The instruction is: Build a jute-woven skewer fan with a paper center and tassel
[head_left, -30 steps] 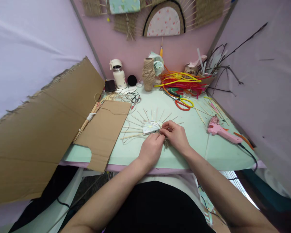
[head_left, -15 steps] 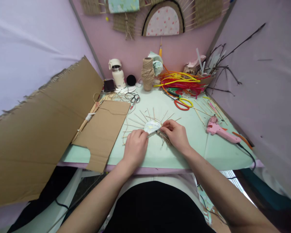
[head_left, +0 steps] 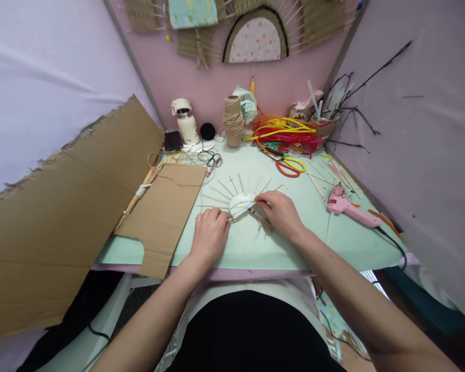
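Note:
A small half-round craft piece (head_left: 241,201), pale fabric with thin wooden sticks fanning out of it, lies on the mint-green table (head_left: 294,243). My left hand (head_left: 209,233) rests at its left lower edge, fingers curled and pinching a stick or twine at the piece's rim. At its right edge is my right hand (head_left: 281,213), fingers closed on the piece where a tuft of jute twine hangs out. What exactly either hand pinches is too small to make out.
A cardboard sheet (head_left: 166,206) lies at left, with a larger cardboard panel (head_left: 62,206) leaning beside it. A pink glue gun (head_left: 349,205) sits at right. Scissors (head_left: 290,166), coloured tubes (head_left: 287,132), a twine spool (head_left: 232,121) and a bottle (head_left: 185,121) stand at the back.
My left hand has slid left, from under the piece's centre to its left edge. The piece has turned slightly. My right hand has stayed at the right edge.

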`<move>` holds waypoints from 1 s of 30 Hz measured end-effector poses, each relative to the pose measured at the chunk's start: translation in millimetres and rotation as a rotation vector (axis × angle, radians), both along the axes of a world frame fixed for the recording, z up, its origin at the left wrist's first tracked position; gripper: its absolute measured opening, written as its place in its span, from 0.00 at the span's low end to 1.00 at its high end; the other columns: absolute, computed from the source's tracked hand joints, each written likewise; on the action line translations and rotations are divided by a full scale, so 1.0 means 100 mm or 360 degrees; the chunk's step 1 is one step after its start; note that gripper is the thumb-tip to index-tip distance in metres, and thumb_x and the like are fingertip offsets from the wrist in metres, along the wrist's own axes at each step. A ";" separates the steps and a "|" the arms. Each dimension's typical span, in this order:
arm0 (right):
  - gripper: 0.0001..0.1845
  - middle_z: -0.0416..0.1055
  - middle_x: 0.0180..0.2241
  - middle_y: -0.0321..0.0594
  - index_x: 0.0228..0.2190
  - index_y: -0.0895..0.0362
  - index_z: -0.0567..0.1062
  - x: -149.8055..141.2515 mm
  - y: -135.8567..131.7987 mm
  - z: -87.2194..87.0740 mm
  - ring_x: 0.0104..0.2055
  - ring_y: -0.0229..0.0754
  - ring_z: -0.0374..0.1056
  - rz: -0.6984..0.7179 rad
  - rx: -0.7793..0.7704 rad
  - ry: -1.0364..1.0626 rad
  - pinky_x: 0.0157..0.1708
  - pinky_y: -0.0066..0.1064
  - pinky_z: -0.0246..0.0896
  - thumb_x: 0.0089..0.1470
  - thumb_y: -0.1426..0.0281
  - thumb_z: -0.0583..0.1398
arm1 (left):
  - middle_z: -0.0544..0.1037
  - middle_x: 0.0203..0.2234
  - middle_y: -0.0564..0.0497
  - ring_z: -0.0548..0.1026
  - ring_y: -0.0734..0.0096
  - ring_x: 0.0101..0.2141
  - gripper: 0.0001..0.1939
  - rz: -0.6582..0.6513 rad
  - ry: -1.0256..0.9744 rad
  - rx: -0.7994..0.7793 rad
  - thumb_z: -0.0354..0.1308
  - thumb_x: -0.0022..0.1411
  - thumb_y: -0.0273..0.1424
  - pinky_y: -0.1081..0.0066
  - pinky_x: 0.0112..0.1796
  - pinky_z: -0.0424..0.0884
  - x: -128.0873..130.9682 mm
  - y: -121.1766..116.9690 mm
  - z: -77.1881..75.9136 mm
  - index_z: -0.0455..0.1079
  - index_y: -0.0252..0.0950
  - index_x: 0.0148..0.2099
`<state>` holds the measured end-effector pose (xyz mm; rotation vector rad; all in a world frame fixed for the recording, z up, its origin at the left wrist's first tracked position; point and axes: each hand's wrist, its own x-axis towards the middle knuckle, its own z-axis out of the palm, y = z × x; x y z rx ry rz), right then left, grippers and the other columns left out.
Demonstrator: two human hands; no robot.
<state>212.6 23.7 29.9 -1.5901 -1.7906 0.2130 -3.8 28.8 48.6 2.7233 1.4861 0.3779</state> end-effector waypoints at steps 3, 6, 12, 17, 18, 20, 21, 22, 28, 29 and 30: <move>0.09 0.79 0.34 0.43 0.32 0.55 0.79 0.02 0.06 0.03 0.39 0.48 0.70 0.0019 -0.0003 -0.0096 0.42 0.37 0.59 0.57 0.75 0.58 | 0.75 0.50 0.42 0.71 0.54 0.51 0.15 -0.0025 -0.0163 -0.0021 0.53 0.65 0.24 0.57 0.49 0.66 0.03 0.01 -0.02 0.68 0.35 0.53; 0.10 0.79 0.33 0.42 0.30 0.55 0.79 0.03 0.11 0.03 0.38 0.47 0.70 0.0026 -0.0009 -0.0174 0.40 0.37 0.58 0.57 0.76 0.58 | 0.69 0.59 0.41 0.68 0.57 0.57 0.27 -0.0114 -0.0312 -0.0161 0.52 0.64 0.21 0.58 0.55 0.66 0.06 0.04 -0.05 0.57 0.34 0.64; 0.09 0.78 0.36 0.43 0.30 0.55 0.78 0.04 0.15 0.00 0.42 0.47 0.69 0.0006 0.0019 -0.0240 0.43 0.37 0.57 0.58 0.76 0.58 | 0.71 0.59 0.43 0.71 0.58 0.56 0.29 -0.0164 -0.0288 -0.0328 0.50 0.66 0.22 0.60 0.52 0.70 0.06 0.13 -0.05 0.55 0.39 0.68; 0.11 0.78 0.38 0.41 0.31 0.54 0.77 0.03 0.13 -0.02 0.42 0.45 0.70 0.0054 -0.0006 -0.0271 0.41 0.33 0.59 0.58 0.78 0.57 | 0.72 0.58 0.43 0.73 0.56 0.54 0.29 -0.0192 -0.0184 -0.0320 0.52 0.66 0.24 0.61 0.49 0.72 -0.07 0.28 -0.04 0.55 0.41 0.68; 0.11 0.78 0.37 0.41 0.31 0.54 0.77 0.02 0.12 -0.03 0.40 0.44 0.70 0.0059 -0.0016 -0.0283 0.39 0.32 0.59 0.58 0.78 0.57 | 0.72 0.59 0.43 0.73 0.56 0.54 0.29 -0.0211 -0.0157 -0.0317 0.52 0.66 0.24 0.61 0.49 0.72 -0.11 0.32 -0.03 0.55 0.40 0.68; 0.11 0.77 0.35 0.40 0.31 0.54 0.77 0.01 0.10 -0.04 0.38 0.44 0.70 0.0058 -0.0028 -0.0304 0.36 0.32 0.58 0.58 0.78 0.56 | 0.73 0.57 0.42 0.73 0.55 0.54 0.28 -0.0249 -0.0092 -0.0315 0.52 0.66 0.24 0.60 0.50 0.71 -0.16 0.37 0.01 0.57 0.38 0.67; 0.11 0.77 0.35 0.40 0.31 0.54 0.77 0.01 0.09 -0.04 0.39 0.45 0.70 0.0053 -0.0027 -0.0313 0.36 0.32 0.58 0.59 0.78 0.56 | 0.73 0.56 0.41 0.74 0.55 0.53 0.27 -0.0271 -0.0058 -0.0307 0.52 0.66 0.24 0.59 0.50 0.71 -0.17 0.38 0.04 0.58 0.37 0.67; 0.11 0.77 0.36 0.41 0.31 0.54 0.76 0.00 0.09 -0.04 0.39 0.45 0.69 0.0050 -0.0024 -0.0319 0.36 0.32 0.58 0.59 0.78 0.56 | 0.74 0.56 0.41 0.73 0.55 0.53 0.27 -0.0298 -0.0032 -0.0290 0.52 0.66 0.23 0.59 0.51 0.70 -0.16 0.38 0.07 0.59 0.35 0.66; 0.09 0.76 0.37 0.44 0.31 0.56 0.76 0.00 0.07 -0.01 0.42 0.48 0.67 0.0060 0.0017 -0.0364 0.40 0.35 0.59 0.59 0.77 0.57 | 0.74 0.54 0.41 0.72 0.57 0.54 0.20 -0.0374 -0.0174 -0.0139 0.57 0.65 0.29 0.60 0.53 0.67 0.26 0.32 0.27 0.67 0.33 0.59; 0.09 0.75 0.36 0.44 0.31 0.56 0.76 0.00 0.07 -0.01 0.41 0.48 0.66 0.0060 0.0020 -0.0373 0.39 0.35 0.59 0.59 0.77 0.57 | 0.76 0.51 0.42 0.73 0.57 0.52 0.17 -0.0375 -0.0168 -0.0144 0.57 0.65 0.29 0.61 0.53 0.67 0.37 0.33 0.28 0.69 0.34 0.56; 0.09 0.75 0.35 0.44 0.31 0.56 0.76 0.01 0.07 -0.01 0.40 0.48 0.66 0.0059 0.0019 -0.0381 0.39 0.36 0.59 0.59 0.77 0.56 | 0.78 0.48 0.43 0.74 0.57 0.51 0.14 -0.0361 -0.0139 -0.0153 0.57 0.65 0.29 0.60 0.51 0.68 0.47 0.35 0.28 0.71 0.34 0.53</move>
